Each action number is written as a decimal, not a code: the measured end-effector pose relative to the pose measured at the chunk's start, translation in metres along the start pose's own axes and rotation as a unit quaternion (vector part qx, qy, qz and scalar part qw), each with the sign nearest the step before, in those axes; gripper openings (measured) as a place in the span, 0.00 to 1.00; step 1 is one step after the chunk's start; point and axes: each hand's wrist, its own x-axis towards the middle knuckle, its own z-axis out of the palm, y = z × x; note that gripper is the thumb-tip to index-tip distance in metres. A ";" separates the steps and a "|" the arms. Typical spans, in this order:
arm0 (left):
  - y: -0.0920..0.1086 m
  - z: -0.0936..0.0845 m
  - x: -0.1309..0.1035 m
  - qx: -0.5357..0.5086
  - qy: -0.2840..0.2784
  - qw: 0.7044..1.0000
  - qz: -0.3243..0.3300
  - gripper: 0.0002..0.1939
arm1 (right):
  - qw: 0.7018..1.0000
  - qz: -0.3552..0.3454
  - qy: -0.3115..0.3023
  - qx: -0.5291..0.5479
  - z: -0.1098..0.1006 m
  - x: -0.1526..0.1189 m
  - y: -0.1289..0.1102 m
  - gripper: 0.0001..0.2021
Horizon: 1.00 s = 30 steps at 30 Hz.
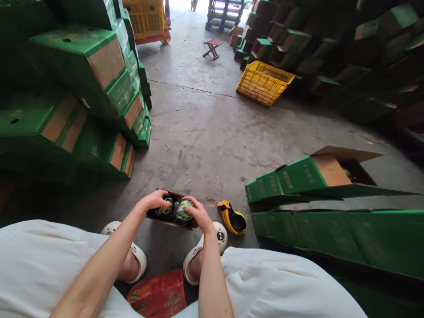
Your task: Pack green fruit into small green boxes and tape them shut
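A small open cardboard box [179, 225] stands on the floor between my feet. Inside lie green items in shiny clear wrapping [163, 211]. My left hand [155, 201] is at the box's left end, its fingers curled over the rim and the thumb on the inner side. Over the right half, my right hand [198, 213] grips a shiny wrapped green item [182, 209], blurred by motion; its fingertips bend round the near right side. Right of my shoe is an orange and black tool [232, 218] that looks like a tape dispenser.
Green cartons [76, 57] are stacked high on the left. An open green carton [301, 179] and more cartons [334, 234] lie at the right. Further off are a yellow crate [264, 84], a folding stool [212, 47] and a loaded trolley [145, 20]. Something red [160, 293] sits beneath me.
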 end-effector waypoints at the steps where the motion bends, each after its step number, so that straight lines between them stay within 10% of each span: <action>1: 0.000 -0.002 0.000 0.001 0.001 1.000 -0.001 0.31 | 0.993 0.023 -0.028 -0.113 0.005 0.001 0.001 0.25; 5: -0.002 -0.010 0.000 0.019 0.016 1.000 -0.007 0.29 | 0.875 0.108 -0.025 -0.472 0.027 0.007 0.007 0.28; 9: -0.001 -0.004 0.000 0.058 0.044 0.997 -0.029 0.24 | 0.809 0.138 0.003 -0.571 0.052 0.013 0.012 0.25; 13: 0.007 0.014 -0.001 0.168 0.098 0.979 -0.066 0.20 | 0.799 0.135 0.024 -0.585 0.069 0.015 0.017 0.21; 20: 0.011 0.044 -0.017 0.251 0.114 0.957 -0.087 0.25 | 0.904 0.049 0.053 -0.421 0.024 0.011 0.020 0.25; 24: 0.021 0.049 -0.028 0.287 0.116 0.942 -0.127 0.29 | 0.895 0.010 0.063 -0.443 0.025 0.025 0.010 0.25; 30: 0.032 0.029 -0.042 0.320 0.121 0.929 -0.140 0.21 | 0.835 -0.039 -0.088 -0.542 0.071 0.061 0.004 0.28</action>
